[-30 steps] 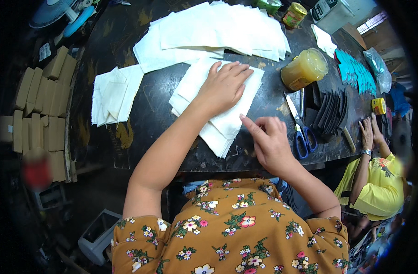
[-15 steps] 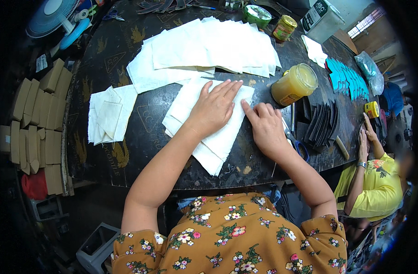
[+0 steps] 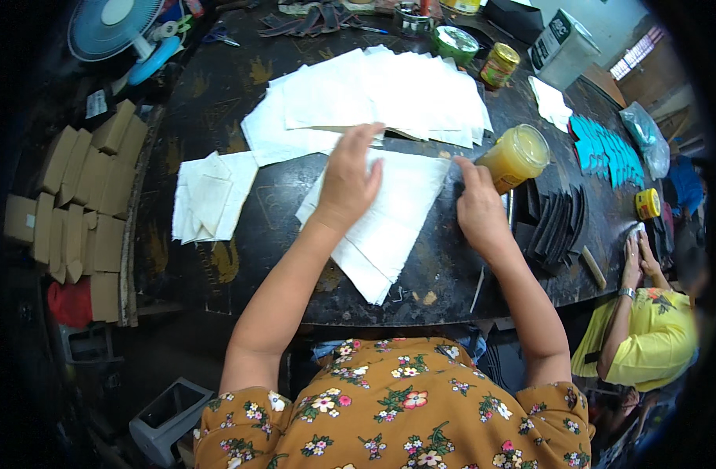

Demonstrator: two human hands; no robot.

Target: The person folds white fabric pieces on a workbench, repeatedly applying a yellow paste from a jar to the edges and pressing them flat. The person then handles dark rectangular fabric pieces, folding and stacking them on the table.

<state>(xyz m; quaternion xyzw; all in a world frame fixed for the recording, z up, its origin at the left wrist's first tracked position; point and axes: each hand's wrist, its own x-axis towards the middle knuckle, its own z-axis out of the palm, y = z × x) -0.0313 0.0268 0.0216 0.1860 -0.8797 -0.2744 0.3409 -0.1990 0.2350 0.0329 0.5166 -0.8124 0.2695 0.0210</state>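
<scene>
A small stack of white cloth pieces [image 3: 401,195] lies in front of me on the dark table, its layers slightly fanned at the near end. Over its left part is my left hand [image 3: 348,178], fingers stretched out and thumb apart, holding nothing. My right hand [image 3: 481,209] is at the stack's far right corner, fingers curled and the tips pinched at the cloth edge. A jar of yellowish paste [image 3: 516,159] stands just beyond that hand. Behind the stack, a wide overlapping spread of white cloth pieces [image 3: 381,90] reaches nearly to my left fingertips.
Smaller white cloths [image 3: 209,199] lie left. Black curved strips [image 3: 557,227], turquoise pieces [image 3: 604,152], a yellow tub [image 3: 647,205] and a large tin [image 3: 561,48] are on the right. Cardboard pieces [image 3: 84,187] and a fan [image 3: 115,23] flank the left edge. A person in yellow [image 3: 647,336] sits right.
My left hand has drawn back leftward from its flat press on the cloth. My right hand has shifted along the edge to the far right corner. The view has shifted slightly.
</scene>
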